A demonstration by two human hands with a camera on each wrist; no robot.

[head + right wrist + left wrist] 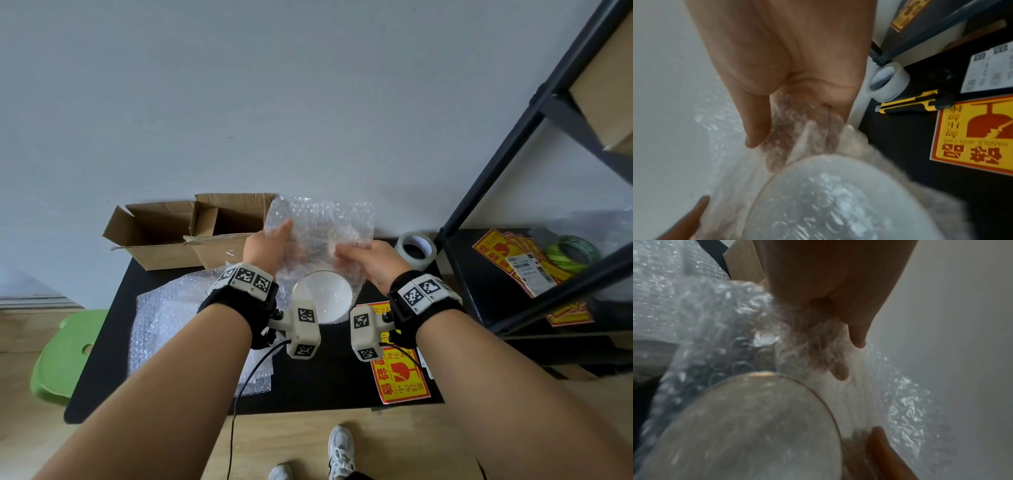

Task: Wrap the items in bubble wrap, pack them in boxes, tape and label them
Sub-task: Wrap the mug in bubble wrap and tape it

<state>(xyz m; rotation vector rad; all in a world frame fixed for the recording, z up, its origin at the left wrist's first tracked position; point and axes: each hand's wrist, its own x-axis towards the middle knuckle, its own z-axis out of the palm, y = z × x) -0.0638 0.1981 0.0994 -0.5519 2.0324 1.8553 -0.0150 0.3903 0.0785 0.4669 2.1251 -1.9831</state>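
Both my hands hold the bubble wrap sheet [320,236] up over the glass bowl [323,297].

The bowl sits below and nearer me than my fingers, midway between them; left hand [265,247] and right hand [371,261] each pinch the sheet. Only the right wrist view shows the utility knife [914,102] beside the tape roll [888,83].

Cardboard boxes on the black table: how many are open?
2: one open box at the table's far left, another beside it against the wall. Shelf cardboard may be a third.
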